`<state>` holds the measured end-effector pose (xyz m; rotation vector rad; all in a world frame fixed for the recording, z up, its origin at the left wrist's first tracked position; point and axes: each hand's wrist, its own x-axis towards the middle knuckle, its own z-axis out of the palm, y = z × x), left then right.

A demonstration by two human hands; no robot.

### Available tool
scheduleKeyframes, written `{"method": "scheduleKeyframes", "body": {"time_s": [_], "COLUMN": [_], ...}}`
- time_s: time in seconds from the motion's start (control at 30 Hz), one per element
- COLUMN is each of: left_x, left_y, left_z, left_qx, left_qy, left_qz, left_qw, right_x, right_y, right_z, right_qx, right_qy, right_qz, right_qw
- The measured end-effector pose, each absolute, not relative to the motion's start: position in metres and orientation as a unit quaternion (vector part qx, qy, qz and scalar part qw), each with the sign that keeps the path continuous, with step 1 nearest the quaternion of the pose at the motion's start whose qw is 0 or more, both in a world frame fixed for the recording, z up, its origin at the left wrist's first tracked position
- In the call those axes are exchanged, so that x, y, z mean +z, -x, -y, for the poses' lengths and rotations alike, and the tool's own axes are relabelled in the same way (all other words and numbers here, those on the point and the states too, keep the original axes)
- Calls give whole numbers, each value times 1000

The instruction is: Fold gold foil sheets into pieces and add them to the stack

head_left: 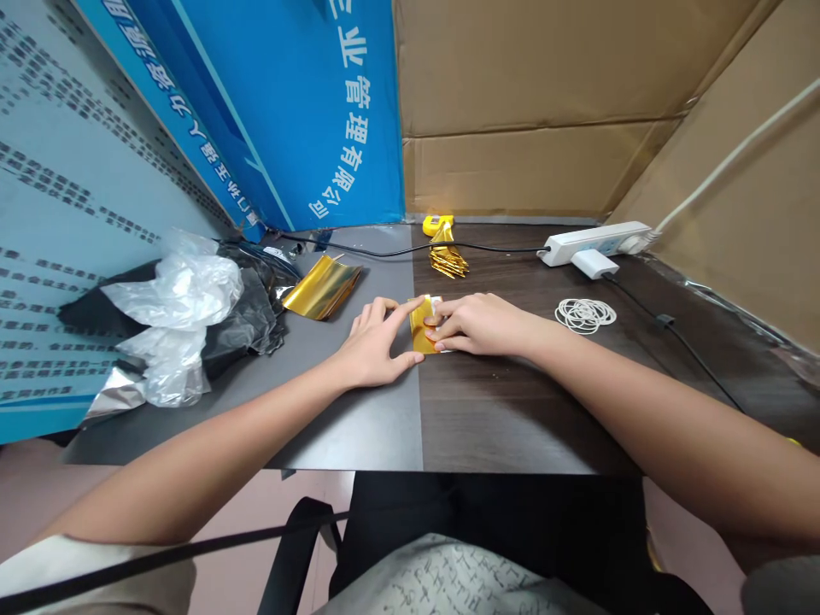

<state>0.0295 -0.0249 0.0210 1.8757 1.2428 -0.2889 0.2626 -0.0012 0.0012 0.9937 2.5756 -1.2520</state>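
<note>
A small piece of gold foil paper (419, 329) lies flat on the table's middle, where the grey mat meets the dark wood. My left hand (375, 346) frames it from the left, index finger along its top edge and thumb at its lower edge. My right hand (477, 325) presses its fingertips down on the foil's right side, covering that part. Both hands pin the foil against the table rather than lift it.
A stack of gold foil sheets (322, 287) lies at back left, beside crumpled clear and black plastic bags (185, 325). Folded gold pieces (448, 259) and a yellow object (437, 225) sit at the back. A power strip (599, 242), cable and rubber bands (584, 313) lie right. Cardboard walls surround.
</note>
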Motion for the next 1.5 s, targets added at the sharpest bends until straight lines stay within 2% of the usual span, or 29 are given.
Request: {"method": "scheduleKeyframes", "body": {"time_s": [0.23, 0.37, 0.5, 0.63, 0.8, 0.93, 1.1, 1.33, 1.5], "left_x": [30, 13, -3, 3, 15, 12, 7, 8, 6], "left_y": [-21, -15, -12, -14, -20, -18, -11, -8, -8], "left_z": [22, 3, -7, -3, 9, 12, 7, 8, 9], "left_qx": [-86, -10, -10, -10, 39, 52, 18, -43, -29], "left_qy": [-773, -826, -863, -898, -916, -887, -832, -838, -839], "left_qz": [-415, -372, -300, -249, -181, -237, -303, -336, -332], "left_qw": [473, 424, 407, 362, 355, 392, 463, 428, 431], "right_x": [-12, -26, -36, -38, -31, -26, -21, -13, -9], "right_y": [-266, -272, -278, -280, -278, -274, -273, -271, -269], "right_z": [3, 1, -2, -4, -2, 0, 1, 1, 1], "right_qx": [-483, -502, -508, -501, -502, -491, -516, -532, -526], "right_qy": [-284, -237, -243, -247, -201, -194, -217, -258, -283], "right_qz": [-827, -826, -819, -820, -831, -836, -819, -803, -799], "right_qw": [-44, -93, -113, -127, -127, -150, -125, -81, -61]}}
